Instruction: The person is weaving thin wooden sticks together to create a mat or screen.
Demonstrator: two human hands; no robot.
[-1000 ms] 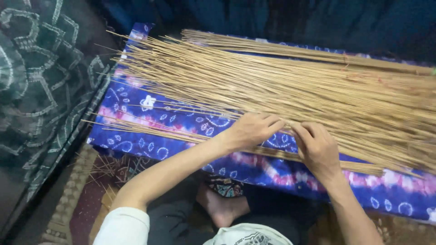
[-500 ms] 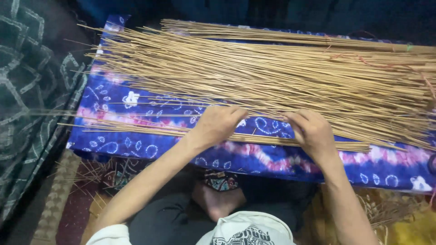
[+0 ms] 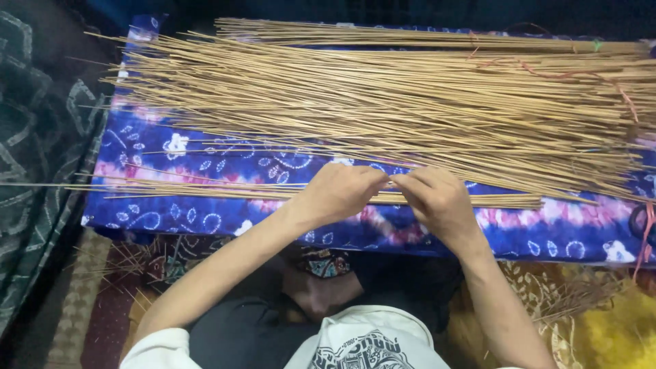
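I see soft, even light falling from above on the pale sticks (image 3: 383, 102), bright against the blue patterned cloth (image 3: 205, 157). The far edge and left side sink into dim shadow. No glare. My hands show slight motion blur; corners look faintly soft.

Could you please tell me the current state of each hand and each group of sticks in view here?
Left hand: fingers pinched on the small bundle.
Right hand: fingers pinched on the same bundle.
Small bundle of sticks: lying flat along the cloth's near edge, apart from the pile.
Large pile of sticks: loose, fanned out.
Blue patterned cloth: spread flat beneath the sticks.
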